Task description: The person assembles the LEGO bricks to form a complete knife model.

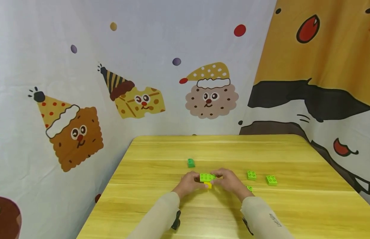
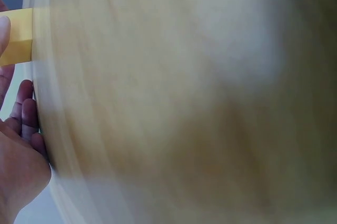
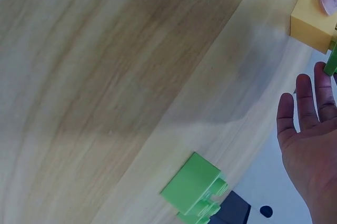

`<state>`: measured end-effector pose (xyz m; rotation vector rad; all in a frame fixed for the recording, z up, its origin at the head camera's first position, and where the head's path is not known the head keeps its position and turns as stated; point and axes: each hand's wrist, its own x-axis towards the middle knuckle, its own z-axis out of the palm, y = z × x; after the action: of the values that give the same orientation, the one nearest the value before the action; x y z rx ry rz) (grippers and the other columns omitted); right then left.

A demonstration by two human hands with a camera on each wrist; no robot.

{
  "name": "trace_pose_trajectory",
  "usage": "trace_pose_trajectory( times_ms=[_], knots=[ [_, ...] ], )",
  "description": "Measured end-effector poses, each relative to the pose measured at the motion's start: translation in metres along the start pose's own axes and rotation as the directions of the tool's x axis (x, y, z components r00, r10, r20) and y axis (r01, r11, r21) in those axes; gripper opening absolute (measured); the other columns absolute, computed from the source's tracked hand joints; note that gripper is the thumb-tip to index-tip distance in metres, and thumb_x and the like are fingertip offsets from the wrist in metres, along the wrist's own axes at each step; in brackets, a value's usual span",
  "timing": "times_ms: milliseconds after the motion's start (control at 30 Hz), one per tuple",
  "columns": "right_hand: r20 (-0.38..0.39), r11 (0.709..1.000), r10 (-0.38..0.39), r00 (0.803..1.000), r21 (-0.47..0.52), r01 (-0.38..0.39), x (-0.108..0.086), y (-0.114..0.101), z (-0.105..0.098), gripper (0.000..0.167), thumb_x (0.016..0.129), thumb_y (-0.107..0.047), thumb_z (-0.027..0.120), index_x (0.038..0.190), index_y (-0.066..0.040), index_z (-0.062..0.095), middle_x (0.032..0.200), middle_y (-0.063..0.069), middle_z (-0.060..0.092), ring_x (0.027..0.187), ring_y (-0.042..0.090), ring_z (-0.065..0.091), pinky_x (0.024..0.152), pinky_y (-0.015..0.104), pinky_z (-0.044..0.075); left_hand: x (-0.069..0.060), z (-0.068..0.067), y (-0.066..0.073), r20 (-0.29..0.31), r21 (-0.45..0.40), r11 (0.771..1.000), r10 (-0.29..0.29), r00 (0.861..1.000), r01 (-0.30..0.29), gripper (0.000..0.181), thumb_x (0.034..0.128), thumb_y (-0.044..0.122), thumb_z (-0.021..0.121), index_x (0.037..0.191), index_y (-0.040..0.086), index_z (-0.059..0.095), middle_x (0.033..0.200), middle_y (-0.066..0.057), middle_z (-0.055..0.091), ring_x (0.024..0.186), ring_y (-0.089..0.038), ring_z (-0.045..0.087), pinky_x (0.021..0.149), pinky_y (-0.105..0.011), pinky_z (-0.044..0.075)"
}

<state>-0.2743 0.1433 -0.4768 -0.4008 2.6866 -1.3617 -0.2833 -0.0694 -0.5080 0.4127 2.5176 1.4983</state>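
Between the two hands, a lime-green brick (image 1: 206,177) with studs on top sits over a yellow brick (image 1: 208,185). My left hand (image 1: 190,184) pinches the pair from the left side, its thumb against the yellow brick. From the right, my right hand (image 1: 228,181) holds the lime brick's end with its fingers. In the left wrist view, a thumb lies on the yellow brick (image 2: 20,37). The right wrist view shows the yellow brick (image 3: 311,22) with a sliver of green beside it, and the right hand's (image 3: 311,129) outer fingers extended.
A dark green brick (image 1: 191,163) lies beyond the hands. Two lime bricks (image 1: 251,175) (image 1: 271,180) rest to the right on the wooden table (image 1: 161,149); another lime brick (image 1: 249,188) is partly hidden by the right wrist. A patterned cloth (image 1: 161,43) hangs behind the table.
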Motion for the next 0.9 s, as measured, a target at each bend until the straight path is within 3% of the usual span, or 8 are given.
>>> trace_pose_trajectory(
  times_ms=[433, 633, 800, 900],
  knots=[
    [0.031, 0.997, -0.028, 0.999, -0.065, 0.030, 0.0019, -0.0054, -0.0022, 0.033, 0.087, -0.012, 0.076, 0.120, -0.006, 0.072, 0.112, 0.005, 0.065, 0.104, 0.025, 0.056, 0.090, 0.051, 0.047, 0.0012, -0.0015, -0.0010, 0.017, 0.001, 1.000, 0.006, 1.000, -0.006, 0.027, 0.0814, 0.027, 0.084, 0.102, 0.013, 0.074, 0.098, 0.002, 0.058, 0.089, -0.015, 0.053, 0.076, -0.031, 0.049],
    [0.078, 0.994, -0.049, 0.996, -0.091, 0.056, 0.0059, -0.0060, -0.0048, 0.027, 0.087, -0.011, 0.076, 0.114, -0.009, 0.074, 0.103, 0.002, 0.065, 0.095, 0.019, 0.055, 0.084, 0.044, 0.048, -0.0021, -0.0059, -0.0001, 0.065, -0.113, 0.993, 0.052, 0.997, -0.045, 0.044, 0.0879, 0.025, 0.078, 0.127, 0.009, 0.065, 0.105, -0.002, 0.064, 0.090, -0.015, 0.060, 0.077, -0.031, 0.051],
    [0.105, 0.995, -0.065, 0.992, -0.066, 0.072, 0.0088, -0.0045, -0.0055, 0.024, 0.087, -0.011, 0.076, 0.111, -0.010, 0.075, 0.098, 0.001, 0.064, 0.088, 0.018, 0.053, 0.078, 0.040, 0.048, -0.0053, -0.0079, 0.0022, 0.042, -0.163, 0.982, 0.108, 0.993, -0.100, 0.031, 0.0929, 0.020, 0.072, 0.122, 0.011, 0.069, 0.104, -0.007, 0.065, 0.091, -0.020, 0.060, 0.077, -0.031, 0.052],
    [0.099, 0.996, -0.067, 0.993, -0.045, 0.072, 0.0089, -0.0026, -0.0039, 0.026, 0.087, -0.011, 0.076, 0.112, -0.009, 0.075, 0.097, 0.001, 0.064, 0.088, 0.018, 0.053, 0.078, 0.039, 0.048, -0.0075, -0.0084, 0.0038, 0.024, -0.160, 0.981, 0.111, 0.994, -0.106, 0.028, 0.0928, 0.019, 0.072, 0.120, 0.013, 0.071, 0.106, -0.005, 0.066, 0.093, -0.020, 0.060, 0.078, -0.030, 0.051]
  ],
)
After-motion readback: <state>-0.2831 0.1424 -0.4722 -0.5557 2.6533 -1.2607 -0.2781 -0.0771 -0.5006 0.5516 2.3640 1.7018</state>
